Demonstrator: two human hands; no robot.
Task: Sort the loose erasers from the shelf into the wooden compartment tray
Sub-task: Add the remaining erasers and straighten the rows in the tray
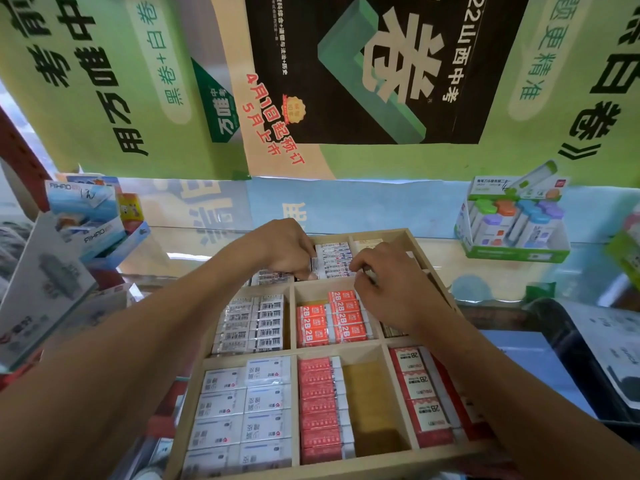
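Head view looks down on a wooden tray split into boxes, and most boxes hold rows of erasers. Both hands are at the far end of the tray, over the back middle box.

That box holds white erasers with small print on them. They lie flat in a neat stack, touching each other. Each one is a short block, and its long side runs left to right across the box.

Left hand has its fingers curled down at the left end of the stack, pressing on the erasers there. Right hand has its fingers curled at the right end of the same stack. It looks like the finger and thumb pinch something small, but I cannot tell for sure, because the fingers hide it.

These erasers look light and a bit squashy, with smooth paper sleeves that could slip. I think it is best to hold one by its two long sides, not too hard, so the sleeve stays on. They will not break if dropped.

Red erasers marked 2B sit in the box just in front. A pack of bright sharpeners stands well apart on the right.
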